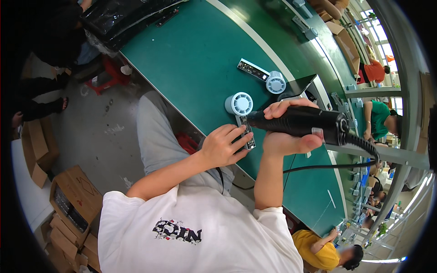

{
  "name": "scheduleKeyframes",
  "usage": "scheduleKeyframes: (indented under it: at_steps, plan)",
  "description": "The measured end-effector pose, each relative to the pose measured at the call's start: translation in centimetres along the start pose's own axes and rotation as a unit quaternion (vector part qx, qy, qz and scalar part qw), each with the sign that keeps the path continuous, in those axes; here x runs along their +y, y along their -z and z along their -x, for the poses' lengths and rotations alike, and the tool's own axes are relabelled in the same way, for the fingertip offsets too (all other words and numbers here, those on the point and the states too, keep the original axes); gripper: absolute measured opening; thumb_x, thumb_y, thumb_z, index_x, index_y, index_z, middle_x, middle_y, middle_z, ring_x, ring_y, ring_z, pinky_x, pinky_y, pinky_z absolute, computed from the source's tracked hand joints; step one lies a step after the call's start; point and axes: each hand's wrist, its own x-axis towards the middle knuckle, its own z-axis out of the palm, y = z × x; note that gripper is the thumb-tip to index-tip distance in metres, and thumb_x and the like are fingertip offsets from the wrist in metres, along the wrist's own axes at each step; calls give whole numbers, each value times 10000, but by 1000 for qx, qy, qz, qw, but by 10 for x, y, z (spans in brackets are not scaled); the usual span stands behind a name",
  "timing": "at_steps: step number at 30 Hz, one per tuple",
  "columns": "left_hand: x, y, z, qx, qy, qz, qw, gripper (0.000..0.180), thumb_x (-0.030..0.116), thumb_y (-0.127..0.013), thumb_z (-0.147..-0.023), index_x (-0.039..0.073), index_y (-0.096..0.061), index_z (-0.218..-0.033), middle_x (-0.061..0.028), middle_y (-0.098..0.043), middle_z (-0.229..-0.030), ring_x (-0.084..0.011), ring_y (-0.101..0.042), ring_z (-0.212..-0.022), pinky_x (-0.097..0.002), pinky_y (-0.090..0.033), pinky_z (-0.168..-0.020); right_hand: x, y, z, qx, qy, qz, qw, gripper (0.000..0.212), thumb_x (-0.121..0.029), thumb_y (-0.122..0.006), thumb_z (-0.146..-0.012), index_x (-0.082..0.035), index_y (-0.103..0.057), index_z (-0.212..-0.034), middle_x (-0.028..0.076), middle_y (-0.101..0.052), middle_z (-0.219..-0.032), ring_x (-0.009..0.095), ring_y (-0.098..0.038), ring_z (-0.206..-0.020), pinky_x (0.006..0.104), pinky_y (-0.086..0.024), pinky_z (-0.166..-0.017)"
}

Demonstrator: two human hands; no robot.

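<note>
A black corded electric screwdriver [298, 122] lies across my right hand [284, 136], with my fingers wrapped round its body. Its front end points left, toward the open handle of a light-blue handheld fan [240, 104]; whether the tip touches a screw is too small to tell. Resting on the green worktable, that fan has its round head away from me and electronics showing in its handle. My left hand [223, 146] pinches the handle near its lower end. Just beyond sits a second light-blue fan [275, 83], its handle also open with a circuit board [253, 69] in it.
A conveyor belt [291, 45] carrying more fans runs along the table's far side. Behind the screwdriver stands a dark, white-edged device [314, 88]. The tool's cable [327, 166] loops back over the table. Black plastic [118, 20] covers the far left corner; cartons [75, 200] stand on the floor.
</note>
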Motion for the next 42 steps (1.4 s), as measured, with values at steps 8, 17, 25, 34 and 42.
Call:
scheduleKeyframes:
  at_steps: [8, 17, 25, 34, 42]
  plan:
    - [18, 12, -24, -91, 117, -16, 989, 567, 294, -789, -778, 129, -635, -1298, -102, -538, -909, -234, -561, -706, -351, -469, -601, -41, 64, -43, 78, -36, -146, 986, 868, -808, -384, -854, 19, -528, -1070, 133, -550, -621, 232, -535, -499, 363, -480, -488]
    - [20, 29, -66, -107, 228, -9, 968, 221, 204, -729, -833, 69, -665, -995, -117, -629, -712, -275, -624, -604, -382, -493, -577, -33, 132, -88, 127, -251, -241, 929, 654, -682, -380, -930, -49, -547, -907, 59, -451, -539, 175, -450, -415, 314, -413, -419]
    - [-64, 12, -245, -91, 73, -169, 979, 216, 91, -597, -856, 97, -680, -1056, -193, -619, -825, -397, -628, -739, -493, -506, -666, 1, 152, -92, 36, -334, -206, 919, 619, -615, -434, -969, -16, -562, -883, 78, -550, -557, 159, -537, -409, 289, -477, -404]
    - [-213, -172, -386, -287, -42, -262, 920, 271, -4, -607, -784, 175, -701, -965, -142, -602, -1049, -337, -587, -1028, -440, -528, -866, 8, 147, -94, 2, -335, -169, 927, 605, -575, -404, -997, -5, -581, -897, 79, -565, -561, 158, -551, -411, 281, -474, -398]
    - [-242, -222, -404, -289, 0, -222, 931, 125, 19, -616, -740, 117, -656, -806, -157, -608, -1131, -356, -559, -1136, -425, -494, -927, 7, 146, -92, -34, -311, -160, 936, 590, -538, -407, -1012, 19, -579, -923, 84, -588, -605, 139, -568, -448, 269, -495, -423]
